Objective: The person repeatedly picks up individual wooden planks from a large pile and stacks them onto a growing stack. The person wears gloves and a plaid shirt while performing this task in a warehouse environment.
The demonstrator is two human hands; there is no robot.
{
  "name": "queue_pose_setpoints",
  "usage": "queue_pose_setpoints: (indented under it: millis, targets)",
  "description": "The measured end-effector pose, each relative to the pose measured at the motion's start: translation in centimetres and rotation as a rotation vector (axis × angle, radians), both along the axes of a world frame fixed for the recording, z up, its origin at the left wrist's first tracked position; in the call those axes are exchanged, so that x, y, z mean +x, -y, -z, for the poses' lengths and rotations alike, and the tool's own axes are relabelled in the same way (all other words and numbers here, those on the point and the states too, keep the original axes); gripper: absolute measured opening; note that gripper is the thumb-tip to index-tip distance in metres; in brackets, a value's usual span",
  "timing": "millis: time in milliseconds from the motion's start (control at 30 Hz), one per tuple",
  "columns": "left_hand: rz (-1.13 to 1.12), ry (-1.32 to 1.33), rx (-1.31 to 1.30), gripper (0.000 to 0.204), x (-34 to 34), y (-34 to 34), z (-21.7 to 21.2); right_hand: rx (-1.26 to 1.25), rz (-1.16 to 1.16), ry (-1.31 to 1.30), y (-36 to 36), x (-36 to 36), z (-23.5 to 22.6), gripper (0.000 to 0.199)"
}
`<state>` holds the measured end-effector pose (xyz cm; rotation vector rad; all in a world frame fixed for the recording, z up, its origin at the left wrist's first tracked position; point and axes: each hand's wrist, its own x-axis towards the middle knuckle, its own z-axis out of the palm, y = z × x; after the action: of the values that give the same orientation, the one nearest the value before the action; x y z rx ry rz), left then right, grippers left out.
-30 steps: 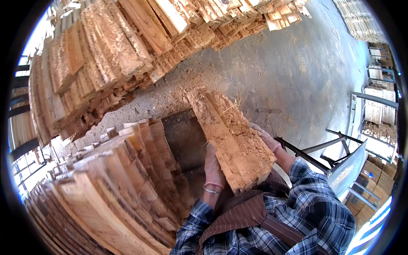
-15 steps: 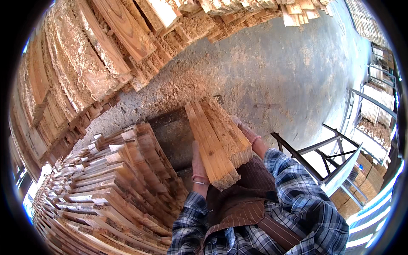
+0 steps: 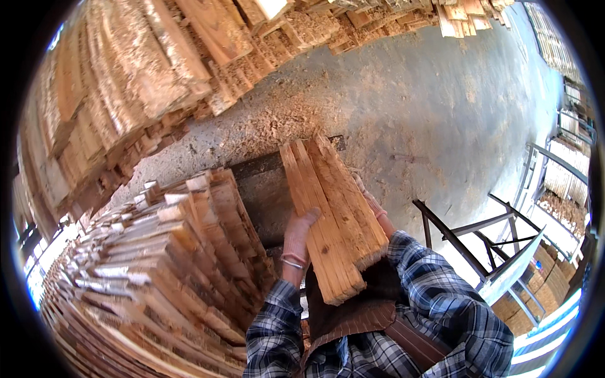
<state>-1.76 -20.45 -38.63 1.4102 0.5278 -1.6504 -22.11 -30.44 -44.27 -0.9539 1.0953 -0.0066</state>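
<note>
A bundle of wooden boards is held in front of my body, its near end over the brown apron. The boards lie side by side, and the left ones reach nearer to me than the right ones. My left hand grips the left side, its thumb on the top face. On the opposite side, my right hand holds the outer edge; its fingers are mostly hidden behind the wood. Just left of my left hand rises a neat stack of boards.
A large pile of rough, sawdust-covered boards spans the far left and top. Sawdust lies on the grey concrete floor. To my right stands a dark metal frame with a pale panel. A dark base shows beyond the stack.
My left thumb has come over the top of the boards. The bundle's near end has moved slightly right and down in the picture. The view has shifted a little.
</note>
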Motion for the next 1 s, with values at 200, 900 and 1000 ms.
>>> queue_pose_setpoints:
  millis: [200, 900, 1000]
  targets:
    - [0.004, 0.298, -0.236, 0.075, -1.2, -5.3, -7.4, 0.053, 0.131, 0.152, -1.9, 0.5, -6.8, 0.072]
    - [-0.61, 1.305, -0.186, 0.073, 3.9, -25.0, -40.2, -0.214, -0.559, 0.893, -10.3, 28.9, -39.4, 0.086]
    - [-0.75, 1.378, -0.077, 0.054, 8.0, -28.5, -39.4, -0.313, -0.751, 0.978, -13.7, 38.5, -39.2, 0.088]
